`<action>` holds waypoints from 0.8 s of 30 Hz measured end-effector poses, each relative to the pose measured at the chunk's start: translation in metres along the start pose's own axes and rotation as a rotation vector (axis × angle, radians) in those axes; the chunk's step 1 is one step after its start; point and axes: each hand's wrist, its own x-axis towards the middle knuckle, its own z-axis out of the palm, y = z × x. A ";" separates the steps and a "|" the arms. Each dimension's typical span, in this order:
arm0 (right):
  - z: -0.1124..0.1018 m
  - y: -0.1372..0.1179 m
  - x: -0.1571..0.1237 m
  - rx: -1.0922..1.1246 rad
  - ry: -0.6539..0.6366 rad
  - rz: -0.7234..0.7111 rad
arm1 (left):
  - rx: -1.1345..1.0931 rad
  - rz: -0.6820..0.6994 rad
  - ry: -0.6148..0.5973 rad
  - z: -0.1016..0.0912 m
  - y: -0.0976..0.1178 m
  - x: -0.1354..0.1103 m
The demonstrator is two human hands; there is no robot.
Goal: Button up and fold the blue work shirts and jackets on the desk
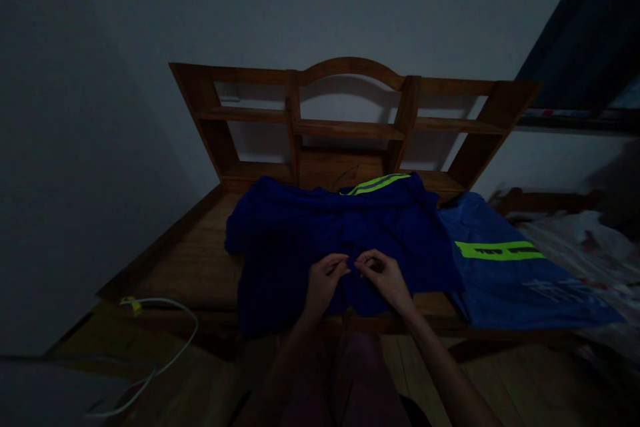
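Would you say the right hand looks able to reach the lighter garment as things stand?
Probably yes: only the darker garment lies spread between the right hand and the lighter garment, though that hand is occupied with the darker one.

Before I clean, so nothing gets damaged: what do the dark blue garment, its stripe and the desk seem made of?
Dark blue garment: probably cloth, matte, softly creased.
Yellow-green stripe: perhaps reflective tape, given its grey band; gloss unclear.
Desk: likely wood, its brown grain faintly showing; finish possibly varnished.
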 end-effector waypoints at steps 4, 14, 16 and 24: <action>0.004 0.001 0.000 -0.097 0.041 -0.072 | -0.066 -0.064 0.024 0.002 0.004 0.001; 0.010 -0.003 -0.004 -0.187 0.052 -0.142 | 0.011 -0.039 0.076 0.003 -0.006 0.002; 0.010 -0.003 -0.003 -0.175 0.052 -0.132 | 0.012 -0.042 0.089 0.002 -0.008 0.003; 0.012 0.002 -0.003 -0.166 0.056 -0.077 | 0.118 -0.019 0.122 0.000 -0.010 0.005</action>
